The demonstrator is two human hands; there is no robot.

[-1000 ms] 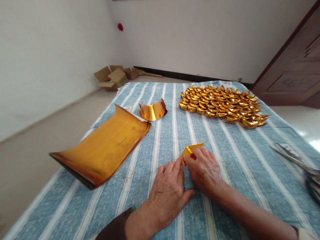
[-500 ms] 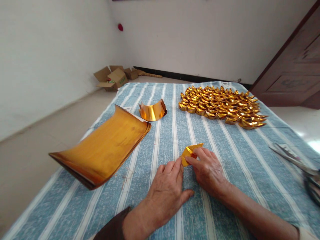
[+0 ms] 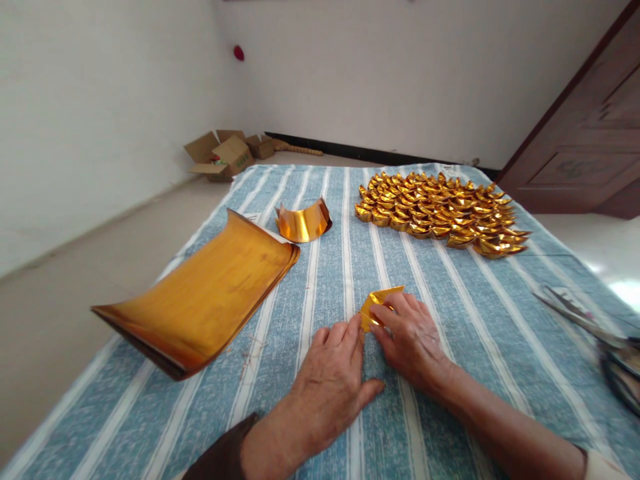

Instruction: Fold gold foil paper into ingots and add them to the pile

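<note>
Gold paper piece (image 3: pixel 379 300), partly folded, lying flat on the striped cloth (image 3: pixel 450 320) of the counter near its front middle, one pointed corner sticking out toward the right. Being pinned and creased from both sides: left hand (image 3: pixel 333 380) lying palm down, fingers (image 3: pixel 350 331) nearly straight and close together, tips pressing on the near left edge; right hand (image 3: pixel 413 337) curled lightly over the near right part, fingertips bearing down on the fold, gripping nothing else. Looking roughly midway in shape, not yet matching the many finished gold ingots (image 3: pixel 440 210) crowding the far side. Waiting to the left: curled stack of gold sheets (image 3: pixel 205 297) and, beyond it, a small curved strip (image 3: pixel 303 223). Lying at the right edge: scissors (image 3: pixel 595 330).
</note>
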